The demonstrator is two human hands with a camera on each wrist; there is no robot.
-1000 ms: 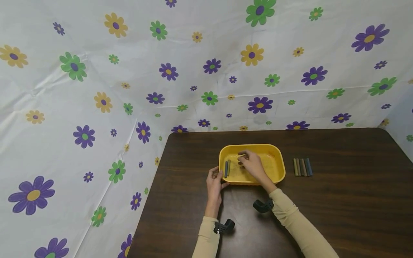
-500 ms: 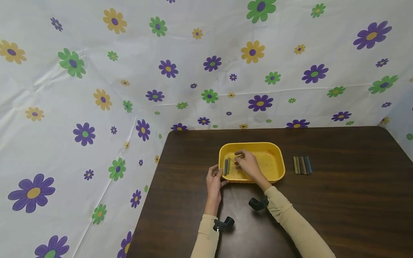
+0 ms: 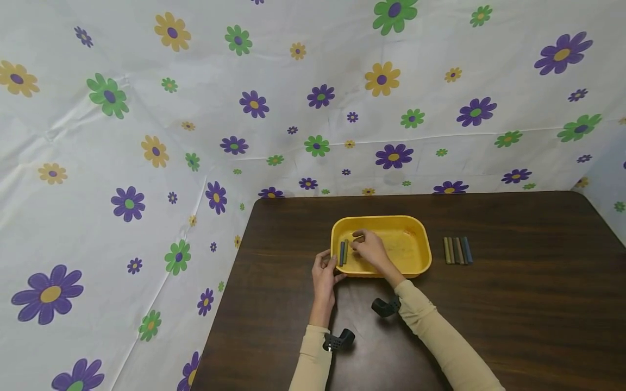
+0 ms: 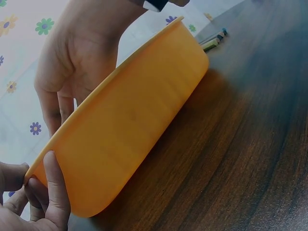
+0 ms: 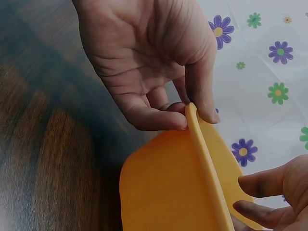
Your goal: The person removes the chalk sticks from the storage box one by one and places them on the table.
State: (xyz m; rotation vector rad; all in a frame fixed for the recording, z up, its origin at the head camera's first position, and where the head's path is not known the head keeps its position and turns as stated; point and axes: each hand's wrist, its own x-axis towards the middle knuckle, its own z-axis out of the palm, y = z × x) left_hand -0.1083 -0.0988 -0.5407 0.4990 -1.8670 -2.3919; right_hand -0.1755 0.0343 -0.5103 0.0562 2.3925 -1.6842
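Two chalk sticks (image 3: pixel 344 253), one dark blue and one olive, lie side by side at the left end of a yellow plastic tray (image 3: pixel 415 266). My left hand (image 3: pixel 324 278) pinches the tray's near left corner; in the left wrist view, its fingers (image 4: pixel 57 187) press the outer wall below the rim. Inside the tray, my right hand (image 3: pixel 373 251) hovers just right of the two sticks. Its thumb and fingers (image 5: pixel 262 185) are spread apart in the right wrist view, and I see nothing between them. The tray wall hides its fingertips in the left wrist view.
Several more chalk sticks (image 3: pixel 457 251) lie in a row on the dark wooden table (image 3: pixel 528 304), right of the tray. A white sheet with printed flowers (image 3: pixel 313 119) hangs behind the table and along its left side.
My right hand has moved left inside the tray, closer to the two chalk sticks. My left hand keeps its hold on the tray's corner, and the sticks have not moved.
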